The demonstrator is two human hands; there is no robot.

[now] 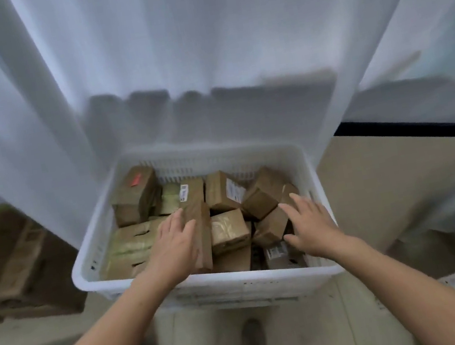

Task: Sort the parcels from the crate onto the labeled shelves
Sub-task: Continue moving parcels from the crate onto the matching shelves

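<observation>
Cardboard, brown and taped, fills the white crate [85,268] — parcels jumbled at all angles. Left of the crate sits a blurred stack of cardboard [15,259]. Inside the crate's left half our left grip [172,243] rests with fingers straight on a flat parcel [129,243], thumb against a long upright parcel [197,204] at the crate's middle. In the crate's right half our right grip [309,220] is spread, fingers apart, over a small tilted parcel [271,226], holding nothing. We judge these boxes stiff, fairly light and a little slick where taped — best taken across two opposite faces, clear of the crushable corners.
</observation>
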